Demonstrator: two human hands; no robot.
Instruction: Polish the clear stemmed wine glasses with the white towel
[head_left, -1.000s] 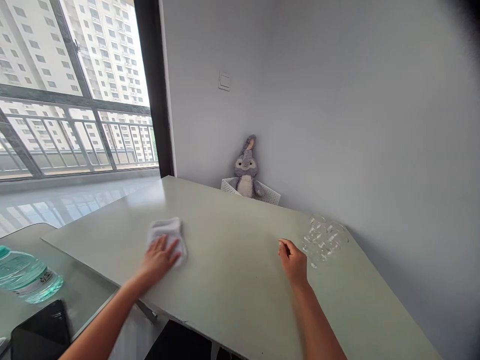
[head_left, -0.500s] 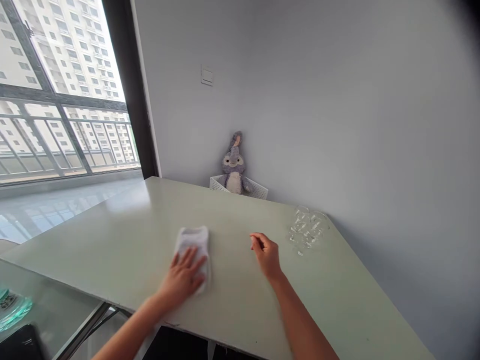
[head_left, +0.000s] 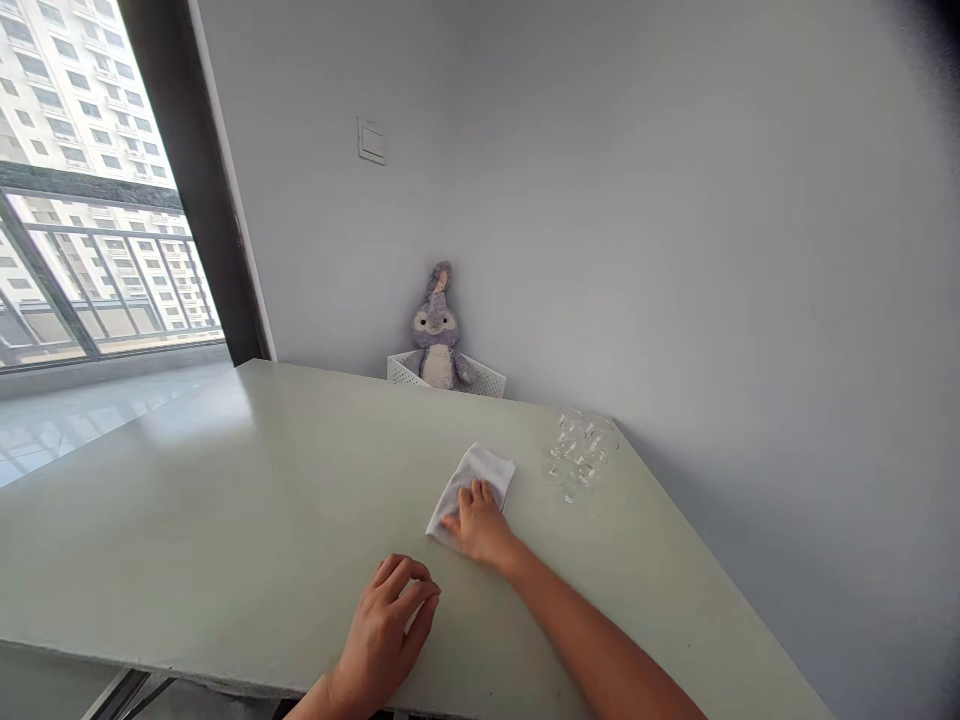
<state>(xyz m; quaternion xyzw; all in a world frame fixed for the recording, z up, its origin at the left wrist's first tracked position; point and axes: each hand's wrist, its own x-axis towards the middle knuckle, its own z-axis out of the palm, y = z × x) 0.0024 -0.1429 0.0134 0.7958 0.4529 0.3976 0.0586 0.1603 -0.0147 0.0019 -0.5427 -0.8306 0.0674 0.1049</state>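
Since the earlier frame, the white cloth (head_left: 487, 468) has passed from under the left hand (head_left: 394, 615) to under the right hand (head_left: 480, 525), and it lies now nearer to the transparent pieces (head_left: 577, 450); the view has also turned to the right. Taking the cloth as the centre of the clock, these pieces are between two and three o'clock, close but not touching it, near the far edge of the table (head_left: 187, 520). Between eleven and twelve, behind the table edge, a soft toy (head_left: 437, 365) sits in a white basket (head_left: 487, 380). The wall switch (head_left: 371, 142) is higher, also between eleven and twelve, and the window (head_left: 82, 270) is at ten.

The cloth lies flat on the table, its long axis running from seven to one o'clock. The right fingers are bent over it, the thumb spread apart; whether they grip it, I cannot tell. The left hand, at seven o'clock, has its fingers loosely curled, with a gap to the thumb.

The right hand covers the lower right part of the cloth. Both forearms are cut by the bottom border. The transparent pieces overlap and are hard to count.
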